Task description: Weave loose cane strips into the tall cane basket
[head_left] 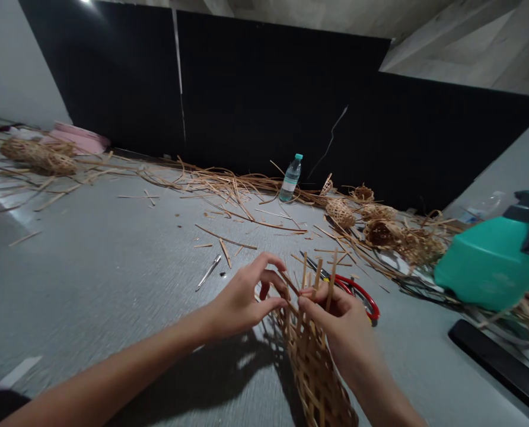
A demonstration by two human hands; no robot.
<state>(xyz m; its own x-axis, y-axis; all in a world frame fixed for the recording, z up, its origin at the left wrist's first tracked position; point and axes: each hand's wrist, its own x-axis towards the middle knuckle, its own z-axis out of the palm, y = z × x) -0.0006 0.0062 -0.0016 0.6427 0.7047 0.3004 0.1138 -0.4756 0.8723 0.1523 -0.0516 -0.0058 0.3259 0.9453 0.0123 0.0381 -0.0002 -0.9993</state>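
A long, openwork woven basket [315, 370] lies toward me, its upper rim bristling with upright loose strips. My left hand [255, 290] is at the rim's left side, thumb and fingers curled around a thin strip there. On the right side of the rim, my right hand [333, 308] pinches a strip between thumb and forefinger, with upright strips passing by its fingers. Just behind the right hand lie red-handled scissors [365, 293], partly covered by the hand and strips. A slim metal tool [208, 273] rests on the floor beyond my left forearm.
A water bottle [290, 178] stands by the black wall panel [264, 89], among long scattered strips [220, 184]. Several woven baskets [382, 231] are at right, near a green sprayer [487, 261] and a black flat object [496, 362]. More woven pieces [40, 157] lie far left.
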